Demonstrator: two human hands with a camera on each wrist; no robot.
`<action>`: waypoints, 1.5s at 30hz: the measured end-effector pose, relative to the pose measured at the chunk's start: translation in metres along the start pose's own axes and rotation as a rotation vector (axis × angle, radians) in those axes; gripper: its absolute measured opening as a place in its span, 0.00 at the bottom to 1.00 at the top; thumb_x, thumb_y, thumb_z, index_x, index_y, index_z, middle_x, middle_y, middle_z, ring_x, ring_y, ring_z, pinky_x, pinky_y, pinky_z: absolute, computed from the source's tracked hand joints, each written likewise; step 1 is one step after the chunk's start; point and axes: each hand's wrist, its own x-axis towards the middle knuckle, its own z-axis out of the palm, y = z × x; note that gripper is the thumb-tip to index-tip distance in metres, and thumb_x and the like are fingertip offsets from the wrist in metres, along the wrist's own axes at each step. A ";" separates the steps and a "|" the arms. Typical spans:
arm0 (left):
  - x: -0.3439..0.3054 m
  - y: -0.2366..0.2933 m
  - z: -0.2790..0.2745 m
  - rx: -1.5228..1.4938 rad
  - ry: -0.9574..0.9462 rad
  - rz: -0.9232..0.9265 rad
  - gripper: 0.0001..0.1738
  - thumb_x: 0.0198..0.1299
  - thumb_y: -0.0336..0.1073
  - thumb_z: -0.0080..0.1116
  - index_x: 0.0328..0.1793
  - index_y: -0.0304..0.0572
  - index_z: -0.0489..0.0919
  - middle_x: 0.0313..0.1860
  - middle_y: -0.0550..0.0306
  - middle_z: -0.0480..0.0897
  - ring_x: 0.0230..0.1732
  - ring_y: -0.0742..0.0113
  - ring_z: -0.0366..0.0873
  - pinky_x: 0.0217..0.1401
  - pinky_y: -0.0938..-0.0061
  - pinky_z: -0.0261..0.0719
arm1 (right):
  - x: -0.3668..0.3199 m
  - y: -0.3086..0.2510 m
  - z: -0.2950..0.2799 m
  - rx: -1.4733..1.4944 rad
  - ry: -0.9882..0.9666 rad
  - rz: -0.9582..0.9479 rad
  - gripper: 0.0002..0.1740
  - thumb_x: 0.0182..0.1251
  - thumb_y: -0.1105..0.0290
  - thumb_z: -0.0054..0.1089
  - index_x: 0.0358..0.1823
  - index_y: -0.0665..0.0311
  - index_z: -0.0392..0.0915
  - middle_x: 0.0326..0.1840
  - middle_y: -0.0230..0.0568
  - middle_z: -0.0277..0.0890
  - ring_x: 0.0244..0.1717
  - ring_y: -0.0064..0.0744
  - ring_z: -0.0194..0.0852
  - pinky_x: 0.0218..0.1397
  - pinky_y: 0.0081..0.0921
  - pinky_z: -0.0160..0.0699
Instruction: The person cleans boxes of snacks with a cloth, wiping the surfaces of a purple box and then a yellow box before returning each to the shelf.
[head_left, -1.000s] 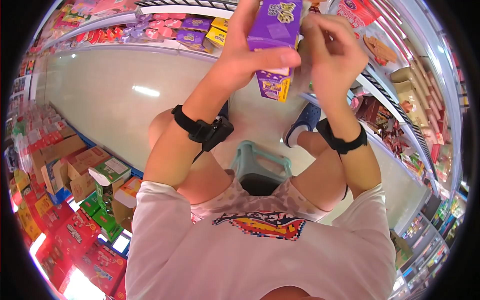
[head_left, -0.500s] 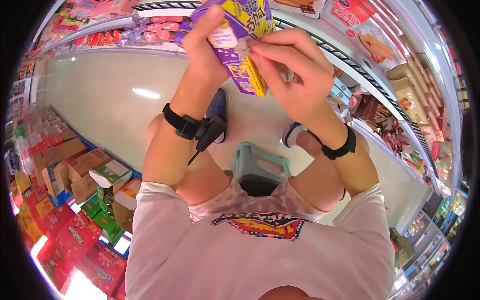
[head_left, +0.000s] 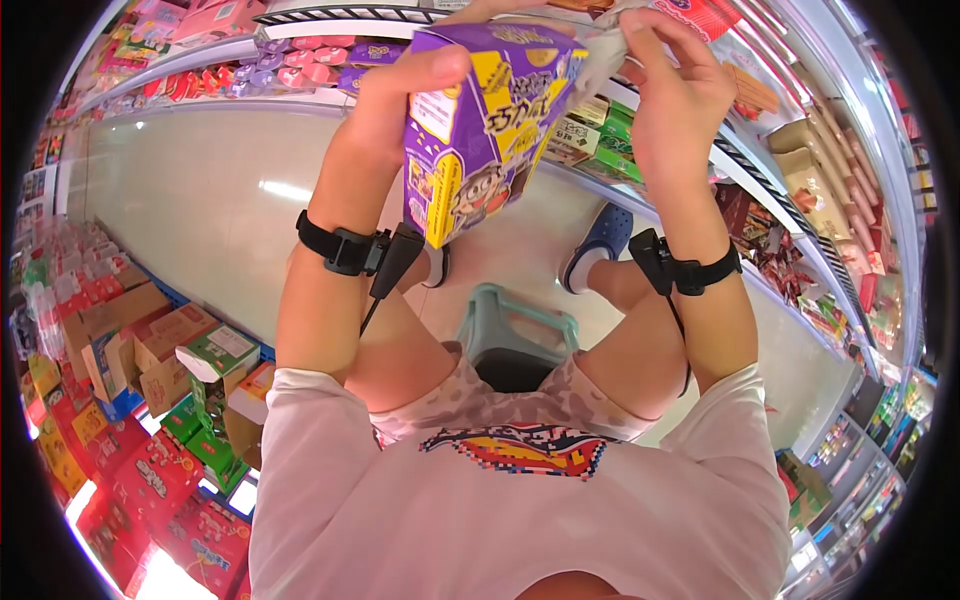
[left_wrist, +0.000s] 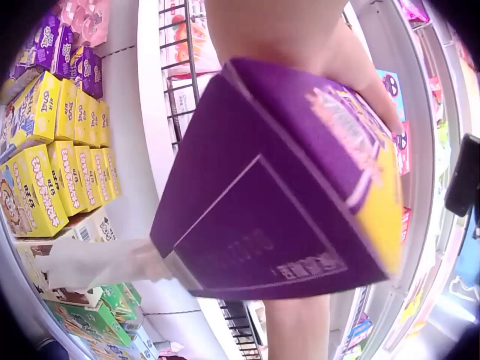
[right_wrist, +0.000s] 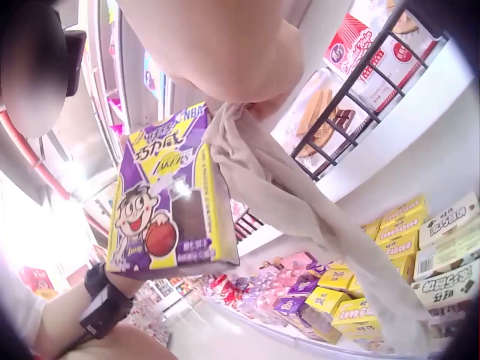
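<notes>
Left hand (head_left: 395, 105) grips the purple snack box (head_left: 480, 130) by its left side, thumb curled over the top edge. Since half a second ago it has swung the box so the cartoon front faces me. Right hand (head_left: 680, 100) has lifted off the panel to the far top corner, pinching a pale cloth (right_wrist: 285, 187); I judge the work has moved on to the box top. Both forearms are raised — elbows bent — before the shelf (head_left: 770, 180).

Behind the purple box (head_left: 480, 130) the left hand (head_left: 395, 100) hides its fingers; only the thumb shows. The cloth (left_wrist: 97, 262) is a pale blur in the left wrist view, where the box's print cannot be read. Legs cover half the stool (head_left: 505, 305).
</notes>
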 end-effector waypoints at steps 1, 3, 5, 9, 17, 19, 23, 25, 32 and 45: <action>0.001 -0.009 -0.005 0.143 -0.018 0.044 0.65 0.44 0.64 0.71 0.83 0.30 0.61 0.70 0.38 0.78 0.65 0.49 0.82 0.68 0.58 0.82 | 0.000 -0.005 0.002 0.006 0.041 0.008 0.13 0.74 0.75 0.68 0.57 0.62 0.83 0.45 0.32 0.87 0.40 0.18 0.83 0.35 0.18 0.83; 0.000 -0.012 -0.009 0.212 -0.111 -0.028 0.67 0.42 0.71 0.71 0.81 0.30 0.64 0.69 0.38 0.79 0.64 0.51 0.83 0.66 0.62 0.82 | 0.002 -0.010 0.005 0.101 0.070 -0.007 0.12 0.74 0.76 0.67 0.56 0.62 0.83 0.45 0.32 0.86 0.41 0.19 0.83 0.37 0.19 0.83; -0.001 -0.014 -0.012 0.230 -0.175 -0.048 0.68 0.41 0.72 0.71 0.80 0.28 0.64 0.67 0.39 0.79 0.63 0.52 0.83 0.66 0.63 0.82 | 0.003 -0.009 0.004 0.198 0.106 -0.026 0.11 0.73 0.77 0.65 0.55 0.62 0.83 0.46 0.32 0.85 0.43 0.20 0.83 0.38 0.19 0.83; 0.001 -0.007 -0.020 0.234 -0.238 -0.067 0.72 0.38 0.77 0.72 0.78 0.24 0.65 0.65 0.40 0.80 0.60 0.55 0.84 0.64 0.64 0.83 | 0.003 -0.012 0.000 0.034 0.052 -0.214 0.17 0.73 0.79 0.59 0.61 0.65 0.81 0.53 0.37 0.84 0.52 0.24 0.82 0.47 0.20 0.81; 0.003 -0.001 -0.025 -0.108 -0.251 -0.029 0.67 0.35 0.56 0.81 0.78 0.21 0.63 0.65 0.34 0.78 0.62 0.47 0.83 0.65 0.56 0.84 | -0.016 -0.015 0.014 -0.097 -0.482 -0.097 0.21 0.85 0.65 0.56 0.70 0.72 0.77 0.52 0.31 0.82 0.46 0.15 0.75 0.47 0.16 0.75; 0.002 -0.002 -0.023 -0.112 -0.244 -0.041 0.67 0.35 0.55 0.82 0.79 0.22 0.63 0.65 0.34 0.78 0.62 0.47 0.83 0.64 0.56 0.84 | -0.015 -0.017 0.014 -0.129 -0.466 -0.035 0.19 0.85 0.66 0.56 0.67 0.72 0.79 0.51 0.30 0.83 0.44 0.14 0.75 0.44 0.16 0.74; 0.005 0.005 -0.006 -0.051 -0.247 0.065 0.65 0.46 0.70 0.71 0.79 0.23 0.65 0.70 0.35 0.77 0.64 0.51 0.82 0.66 0.59 0.82 | -0.006 -0.006 0.006 -0.194 -0.229 -0.164 0.14 0.84 0.68 0.57 0.58 0.72 0.81 0.45 0.28 0.82 0.38 0.12 0.73 0.38 0.15 0.72; 0.003 0.007 -0.007 0.191 -0.127 0.175 0.64 0.57 0.81 0.53 0.79 0.25 0.65 0.73 0.38 0.76 0.64 0.54 0.81 0.67 0.63 0.81 | 0.001 -0.001 -0.002 -0.174 -0.157 -0.259 0.12 0.83 0.69 0.58 0.56 0.72 0.81 0.44 0.29 0.82 0.38 0.13 0.74 0.39 0.16 0.72; 0.015 -0.010 -0.020 0.170 0.097 0.310 0.54 0.60 0.68 0.59 0.80 0.30 0.65 0.67 0.43 0.78 0.62 0.55 0.80 0.67 0.63 0.80 | -0.039 0.009 0.024 -0.473 -0.174 -0.441 0.12 0.66 0.78 0.71 0.50 0.65 0.85 0.43 0.41 0.89 0.38 0.25 0.87 0.40 0.25 0.83; 0.017 -0.027 -0.046 0.022 0.331 0.411 0.40 0.72 0.61 0.48 0.74 0.30 0.72 0.65 0.43 0.81 0.62 0.53 0.82 0.65 0.58 0.80 | -0.062 0.001 0.057 -0.343 -0.266 -0.607 0.08 0.70 0.72 0.71 0.44 0.65 0.80 0.33 0.43 0.86 0.27 0.28 0.85 0.31 0.28 0.82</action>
